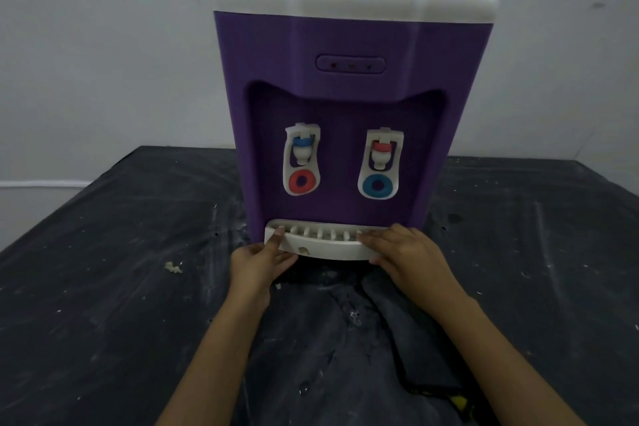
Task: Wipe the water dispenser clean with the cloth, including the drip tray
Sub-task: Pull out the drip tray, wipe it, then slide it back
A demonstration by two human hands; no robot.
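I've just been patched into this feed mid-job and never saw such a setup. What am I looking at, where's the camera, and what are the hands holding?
There is no robot here: a person works with bare hands, and the single picture comes from a camera worn on their head, looking forward and down. A purple water dispenser with a white top stands on a dark, scuffed table against a pale wall. It has two taps in its front recess. At its base sits the white drip tray. The left hand grips the tray's left end and the right hand its right end. A dark cloth lies loose on the table between the forearms; neither hand holds it.
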